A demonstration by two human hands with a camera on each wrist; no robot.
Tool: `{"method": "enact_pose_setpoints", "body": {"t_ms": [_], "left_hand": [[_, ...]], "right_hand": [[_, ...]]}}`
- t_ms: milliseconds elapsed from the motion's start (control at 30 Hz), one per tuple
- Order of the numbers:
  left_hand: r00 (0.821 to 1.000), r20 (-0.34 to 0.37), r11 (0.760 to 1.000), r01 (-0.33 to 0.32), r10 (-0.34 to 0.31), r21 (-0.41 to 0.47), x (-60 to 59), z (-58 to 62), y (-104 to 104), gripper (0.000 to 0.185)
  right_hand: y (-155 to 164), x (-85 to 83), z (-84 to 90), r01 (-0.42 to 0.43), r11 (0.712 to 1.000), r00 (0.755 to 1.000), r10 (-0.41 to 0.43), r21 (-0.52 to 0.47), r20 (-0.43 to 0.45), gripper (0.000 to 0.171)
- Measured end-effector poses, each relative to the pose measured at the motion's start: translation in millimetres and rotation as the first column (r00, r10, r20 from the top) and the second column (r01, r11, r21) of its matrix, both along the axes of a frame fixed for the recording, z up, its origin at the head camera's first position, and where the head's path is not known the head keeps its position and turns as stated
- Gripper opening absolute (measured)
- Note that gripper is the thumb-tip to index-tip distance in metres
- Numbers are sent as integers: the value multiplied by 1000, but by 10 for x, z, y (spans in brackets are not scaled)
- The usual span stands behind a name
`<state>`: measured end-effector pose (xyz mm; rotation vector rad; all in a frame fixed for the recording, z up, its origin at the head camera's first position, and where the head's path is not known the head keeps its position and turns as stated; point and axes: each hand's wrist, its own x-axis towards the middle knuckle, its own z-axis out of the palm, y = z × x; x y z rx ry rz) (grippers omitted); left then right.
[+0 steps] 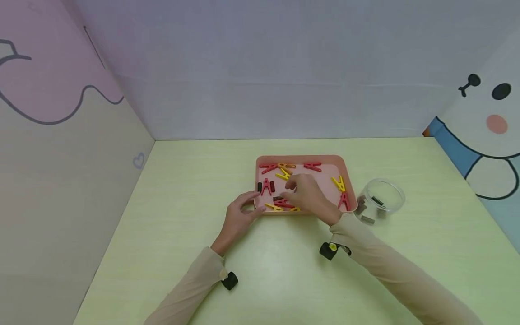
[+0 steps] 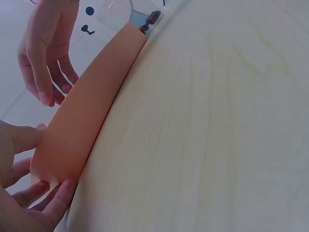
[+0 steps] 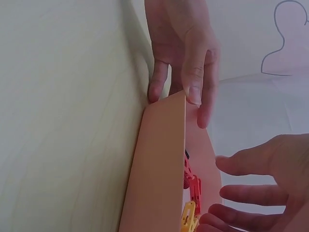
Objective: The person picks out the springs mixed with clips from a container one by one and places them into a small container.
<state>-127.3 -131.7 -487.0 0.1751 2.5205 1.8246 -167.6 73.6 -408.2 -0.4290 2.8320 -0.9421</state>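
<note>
My left hand [image 1: 239, 214] grips the front left corner of a shallow pink tray [image 1: 300, 159], thumb at the rim and fingers along the outer wall. Over the tray's middle hovers my right hand [image 1: 306, 194], fingers loosely bent and apart, holding nothing in the right wrist view. Several small plastic clothespins lie in the tray, among them a red clothespin [image 1: 266, 186], a yellow clothespin [image 1: 338, 183] and an orange clothespin [image 1: 286, 165]. Small pieces lie among them: a black piece [image 1: 259, 186], a dark red piece [image 1: 272, 186] and a dark ribbed piece [image 1: 277, 198].
Just right of the tray, a clear round tub [image 1: 402, 198] holds several dark ribbed pieces [image 1: 367, 220]. Tray and tub stand on a pale wood-grain table [image 1: 195, 180]. A plain wall [image 1: 260, 90] rises behind the table, with printed walls on both sides.
</note>
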Motion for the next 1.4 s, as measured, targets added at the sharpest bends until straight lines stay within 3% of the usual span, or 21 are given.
{"method": "enact_pose_setpoints", "body": {"t_ms": [433,833,1400], "left_hand": [[1000,31,1000,-6,6,1,-5,19,15,47],[1000,28,1000,-14,14,-14,2,16,6,46],[999,35,998,-32,34,-58,-3,16,19,44]], "right_hand": [[-149,-68,-158,33,997,997,-37,65,67,21],[-307,-124,-265,8,985,998,-19,174,62,24],[-393,-171,-311,-3,982,998,-8,186,54,27]]}}
